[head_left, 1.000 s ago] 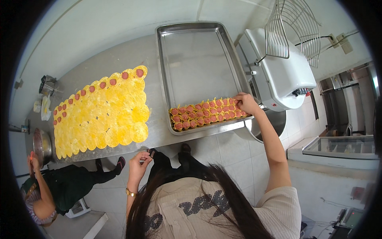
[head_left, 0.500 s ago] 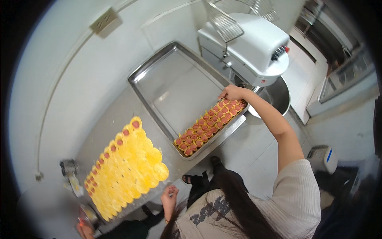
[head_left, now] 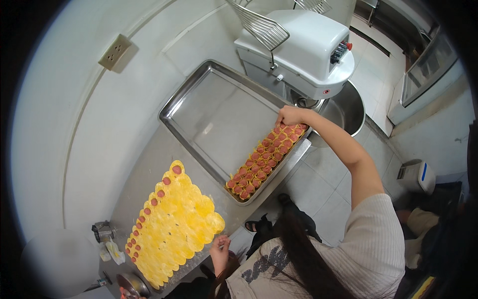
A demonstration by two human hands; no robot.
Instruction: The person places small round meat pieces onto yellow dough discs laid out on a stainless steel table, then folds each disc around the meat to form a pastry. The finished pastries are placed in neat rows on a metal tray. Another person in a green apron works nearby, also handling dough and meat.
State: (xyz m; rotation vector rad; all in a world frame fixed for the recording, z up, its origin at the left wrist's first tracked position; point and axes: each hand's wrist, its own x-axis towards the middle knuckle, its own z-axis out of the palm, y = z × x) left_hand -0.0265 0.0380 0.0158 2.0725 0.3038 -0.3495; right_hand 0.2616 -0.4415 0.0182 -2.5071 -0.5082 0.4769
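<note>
At the tray's [head_left: 206, 107] dumplings [head_left: 255, 168] the right grip [head_left: 290, 116] bunches; the left grip [head_left: 219, 253] curls loosely, both holds unclear.

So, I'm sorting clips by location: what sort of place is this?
Likely a commercial kitchen: a large white mixer with a steel bowl, a big metal tray holding rows of dumpling-like pieces, and many yellow wrappers spread on a metal table.

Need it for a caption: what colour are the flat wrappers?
Flat wrappers: yellow, best seen in the head view.
</note>
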